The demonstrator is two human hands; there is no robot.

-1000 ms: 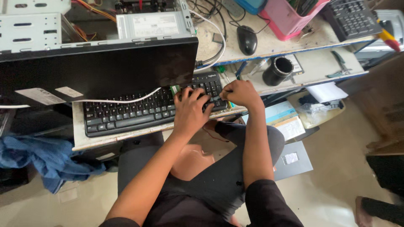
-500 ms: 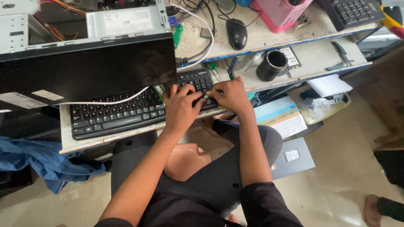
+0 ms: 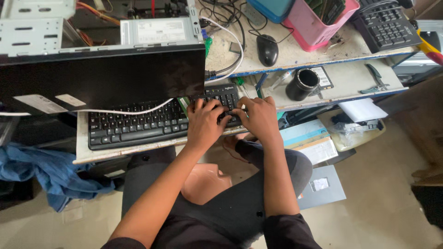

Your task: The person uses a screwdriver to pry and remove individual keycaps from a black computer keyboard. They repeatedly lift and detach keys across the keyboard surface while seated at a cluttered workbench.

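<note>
While both hands rest on the right end of a black keyboard (image 3: 152, 122), the left hand (image 3: 205, 124) lies palm down with fingers curled loosely over the keys, its grip open and holding nothing, fingertips touching the key tops. Just beside it, the right hand (image 3: 259, 117) sits the same way, fingers bent and spread lightly across the keys near the number pad, clasping nothing. That keyboard, a flat slab of matte plastic, lies on a pale, scuffed pull-out shelf (image 3: 83, 150) below the counter (image 3: 295, 53), directly in front of the seated person. A dark, glossy monitor (image 3: 101, 78) lies tilted over the keyboard's far edge, with a thin white cable (image 3: 120, 111) draped across the keys. On the worn counter above sit a rounded black mouse (image 3: 267, 50), a pink plastic bin (image 3: 318, 25) and a second black keyboard (image 3: 385, 27). A black cylindrical cup (image 3: 302, 84) stands on the lower shelf to the right. Crumpled blue cloth (image 3: 50, 170) hangs at the left, near the person's knee.
</note>
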